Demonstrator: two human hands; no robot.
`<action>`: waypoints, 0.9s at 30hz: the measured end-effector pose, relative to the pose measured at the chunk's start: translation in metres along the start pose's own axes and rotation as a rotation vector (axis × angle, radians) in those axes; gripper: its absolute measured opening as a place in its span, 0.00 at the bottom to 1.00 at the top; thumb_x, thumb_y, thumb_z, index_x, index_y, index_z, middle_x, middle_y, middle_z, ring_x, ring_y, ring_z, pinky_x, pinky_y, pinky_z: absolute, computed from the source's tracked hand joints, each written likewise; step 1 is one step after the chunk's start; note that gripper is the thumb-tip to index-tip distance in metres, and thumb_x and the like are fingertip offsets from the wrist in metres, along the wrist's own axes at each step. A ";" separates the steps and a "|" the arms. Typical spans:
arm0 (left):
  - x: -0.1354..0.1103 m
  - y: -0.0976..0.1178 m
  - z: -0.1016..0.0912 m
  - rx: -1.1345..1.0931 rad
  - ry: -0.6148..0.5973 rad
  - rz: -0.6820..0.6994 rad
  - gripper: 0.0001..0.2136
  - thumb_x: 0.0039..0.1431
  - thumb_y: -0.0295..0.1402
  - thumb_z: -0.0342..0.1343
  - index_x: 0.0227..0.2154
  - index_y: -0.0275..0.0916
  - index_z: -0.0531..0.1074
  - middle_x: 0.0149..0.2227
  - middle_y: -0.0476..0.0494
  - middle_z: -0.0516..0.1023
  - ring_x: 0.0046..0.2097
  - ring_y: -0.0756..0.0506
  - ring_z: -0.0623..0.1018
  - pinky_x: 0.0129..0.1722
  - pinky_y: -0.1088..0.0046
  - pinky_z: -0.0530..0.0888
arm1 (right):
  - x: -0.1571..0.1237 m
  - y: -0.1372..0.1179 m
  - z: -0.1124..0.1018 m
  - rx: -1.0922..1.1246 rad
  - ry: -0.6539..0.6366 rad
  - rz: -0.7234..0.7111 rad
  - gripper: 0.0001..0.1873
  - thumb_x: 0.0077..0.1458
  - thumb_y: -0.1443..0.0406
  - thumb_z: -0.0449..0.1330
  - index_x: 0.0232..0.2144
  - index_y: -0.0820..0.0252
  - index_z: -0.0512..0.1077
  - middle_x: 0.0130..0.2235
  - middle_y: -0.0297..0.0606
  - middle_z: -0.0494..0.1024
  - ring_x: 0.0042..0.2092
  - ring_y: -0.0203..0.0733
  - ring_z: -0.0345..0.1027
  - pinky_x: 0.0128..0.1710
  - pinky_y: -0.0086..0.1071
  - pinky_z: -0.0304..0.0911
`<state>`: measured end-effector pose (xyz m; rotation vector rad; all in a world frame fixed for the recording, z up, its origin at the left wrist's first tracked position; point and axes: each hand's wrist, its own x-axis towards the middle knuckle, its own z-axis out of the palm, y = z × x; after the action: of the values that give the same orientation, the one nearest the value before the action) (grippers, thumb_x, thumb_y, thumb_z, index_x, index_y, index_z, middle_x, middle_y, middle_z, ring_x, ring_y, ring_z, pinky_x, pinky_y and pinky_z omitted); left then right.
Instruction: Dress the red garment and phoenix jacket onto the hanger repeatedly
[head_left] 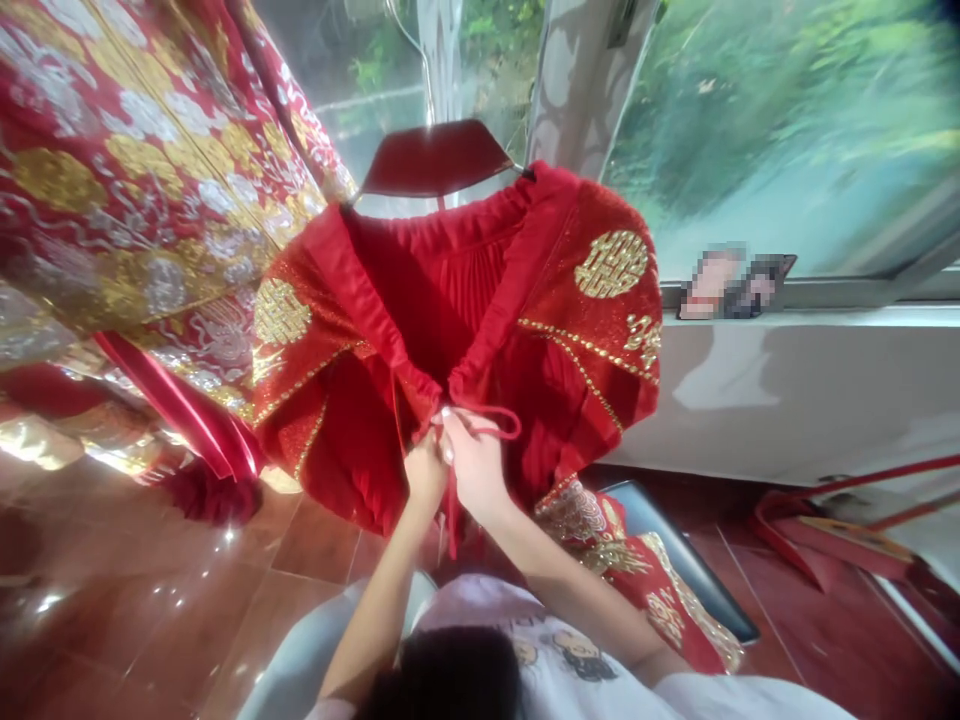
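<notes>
A red garment (551, 270) with gold round emblems and rows of gold beads hangs in front of me from a hanger (439, 155). Its gathered edge (379, 305) comes down to a point at the front, where a thin red drawstring (516, 424) emerges. My left hand (426, 462) is closed in a pinch at this point, on the drawstring or the cloth beside it. Pressed against it, my right hand (474, 455) pinches the drawstring. A loop of cord sticks out to the right, and a loose end dangles below. The fingertips partly cover the knot area.
Another red garment with gold and silver embroidery (135, 150) hangs at left. An embroidered red cloth (660, 590) lies over a dark seat (690, 550) at lower right. Small blurred items (735, 285) rest on the windowsill (840, 312). Red tiles (247, 600) cover the floor.
</notes>
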<state>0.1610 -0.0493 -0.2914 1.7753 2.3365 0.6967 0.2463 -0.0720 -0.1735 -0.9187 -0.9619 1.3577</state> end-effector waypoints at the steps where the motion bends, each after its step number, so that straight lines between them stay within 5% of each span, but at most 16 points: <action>1: 0.000 0.001 0.000 -0.008 -0.008 0.005 0.11 0.63 0.28 0.46 0.38 0.35 0.75 0.31 0.39 0.79 0.32 0.46 0.79 0.31 0.76 0.67 | 0.005 0.007 -0.004 -0.015 -0.021 -0.007 0.16 0.50 0.55 0.57 0.19 0.59 0.66 0.15 0.27 0.59 0.20 0.30 0.53 0.24 0.28 0.54; 6: -0.003 0.005 -0.007 -0.046 -0.005 0.003 0.13 0.66 0.34 0.45 0.37 0.36 0.74 0.30 0.40 0.79 0.31 0.45 0.78 0.29 0.74 0.63 | 0.018 0.019 -0.036 -0.130 -0.206 -0.043 0.18 0.53 0.56 0.56 0.18 0.60 0.65 0.15 0.28 0.61 0.19 0.30 0.54 0.23 0.27 0.53; 10: -0.008 0.001 -0.026 -0.132 0.078 0.027 0.16 0.68 0.39 0.42 0.36 0.37 0.73 0.34 0.41 0.79 0.34 0.46 0.77 0.30 0.75 0.64 | 0.011 0.032 -0.087 -0.490 -0.375 0.034 0.11 0.46 0.58 0.63 0.24 0.61 0.73 0.20 0.32 0.71 0.22 0.33 0.61 0.23 0.27 0.54; 14: -0.006 0.011 -0.049 -0.296 0.286 0.117 0.16 0.67 0.39 0.43 0.36 0.36 0.73 0.34 0.42 0.78 0.33 0.47 0.76 0.33 0.75 0.67 | 0.017 0.037 -0.125 -0.684 -0.305 -0.006 0.11 0.46 0.58 0.65 0.25 0.61 0.76 0.24 0.34 0.75 0.21 0.34 0.62 0.22 0.27 0.54; 19: 0.018 0.047 -0.061 -0.246 0.409 0.218 0.14 0.65 0.40 0.49 0.40 0.35 0.74 0.38 0.40 0.79 0.36 0.46 0.77 0.35 0.74 0.67 | 0.046 0.009 -0.097 -0.570 -0.182 -0.247 0.23 0.51 0.57 0.61 0.47 0.61 0.75 0.32 0.35 0.76 0.23 0.31 0.60 0.26 0.29 0.59; 24: 0.020 0.042 -0.046 -0.288 0.332 0.224 0.11 0.66 0.33 0.47 0.32 0.37 0.73 0.32 0.43 0.76 0.31 0.48 0.74 0.33 0.75 0.66 | 0.063 0.009 -0.063 -0.543 -0.321 -0.313 0.20 0.52 0.57 0.61 0.46 0.60 0.75 0.25 0.31 0.73 0.24 0.33 0.59 0.27 0.27 0.57; 27: 0.003 0.023 -0.029 -0.467 0.244 0.186 0.12 0.65 0.34 0.48 0.28 0.37 0.71 0.28 0.46 0.74 0.29 0.49 0.71 0.32 0.75 0.66 | 0.063 0.023 -0.064 -0.554 -0.346 -0.304 0.14 0.55 0.56 0.58 0.32 0.61 0.77 0.22 0.30 0.70 0.23 0.31 0.56 0.25 0.26 0.53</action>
<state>0.1693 -0.0506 -0.2553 1.7735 1.9236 1.4239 0.2972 -0.0076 -0.2156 -0.9037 -1.7270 1.0180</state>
